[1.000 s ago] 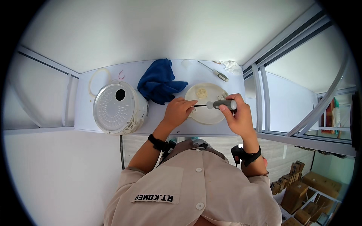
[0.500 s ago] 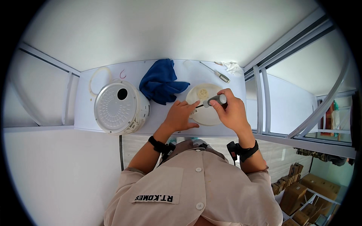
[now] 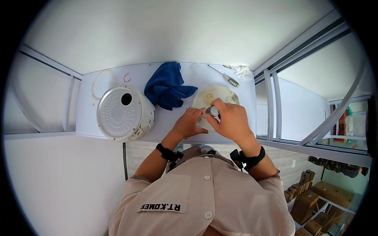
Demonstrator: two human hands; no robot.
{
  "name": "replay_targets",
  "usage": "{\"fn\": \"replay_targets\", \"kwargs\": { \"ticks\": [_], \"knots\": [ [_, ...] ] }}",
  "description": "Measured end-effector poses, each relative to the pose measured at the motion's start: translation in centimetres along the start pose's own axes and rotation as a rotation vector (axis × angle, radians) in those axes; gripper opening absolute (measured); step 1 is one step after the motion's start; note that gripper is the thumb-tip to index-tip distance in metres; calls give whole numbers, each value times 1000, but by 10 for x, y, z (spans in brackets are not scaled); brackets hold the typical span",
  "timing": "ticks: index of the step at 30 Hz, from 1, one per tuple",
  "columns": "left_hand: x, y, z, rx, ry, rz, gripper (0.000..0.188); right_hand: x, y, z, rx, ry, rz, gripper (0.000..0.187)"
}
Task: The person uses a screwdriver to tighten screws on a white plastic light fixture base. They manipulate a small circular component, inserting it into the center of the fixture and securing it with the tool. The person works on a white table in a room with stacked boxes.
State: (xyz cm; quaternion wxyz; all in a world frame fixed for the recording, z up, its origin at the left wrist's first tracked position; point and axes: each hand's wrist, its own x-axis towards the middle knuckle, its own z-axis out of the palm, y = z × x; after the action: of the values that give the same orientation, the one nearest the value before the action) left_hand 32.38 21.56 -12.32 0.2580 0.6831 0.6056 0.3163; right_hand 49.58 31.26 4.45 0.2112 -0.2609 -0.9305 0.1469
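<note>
A round cream-coloured cover (image 3: 199, 98) lies flat at the table's front edge, with a small spoked ring (image 3: 209, 97) on its face and a printed patch at its right. My left hand (image 3: 186, 123) grips the cover's left rim, thumb toward me and fingers on the far side. My right hand (image 3: 234, 121) is closed round the grey handle of a screwdriver (image 3: 212, 111), which stands nearly upright over the cover close to my left fingertips. Its tip and whatever it touches are hidden behind the hands.
To the left stands a white drum-shaped appliance body (image 3: 123, 114) with a dark round hole. A blue cloth (image 3: 165, 86) lies crumpled in the middle. Farther back are another screwdriver (image 3: 231, 80), crumpled white material (image 3: 243, 72), a pale ring (image 3: 94, 84) and a red wire (image 3: 126, 77).
My right hand has moved left and tipped the screwdriver from a slant to nearly upright, uncovering the printed patch on the cover. My left hand has stayed almost in place.
</note>
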Motion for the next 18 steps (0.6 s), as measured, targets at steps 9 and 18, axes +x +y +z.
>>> {"fn": "replay_targets", "kwargs": {
  "ticks": [9, 18],
  "knots": [
    [4, 8, -1, 6, -2, 45, 71, 2, -10, -4, -123, 45, 61, 40],
    [7, 28, -15, 2, -122, 106, 103, -26, -4, -29, -263, -18, 209, 49]
  ]
}}
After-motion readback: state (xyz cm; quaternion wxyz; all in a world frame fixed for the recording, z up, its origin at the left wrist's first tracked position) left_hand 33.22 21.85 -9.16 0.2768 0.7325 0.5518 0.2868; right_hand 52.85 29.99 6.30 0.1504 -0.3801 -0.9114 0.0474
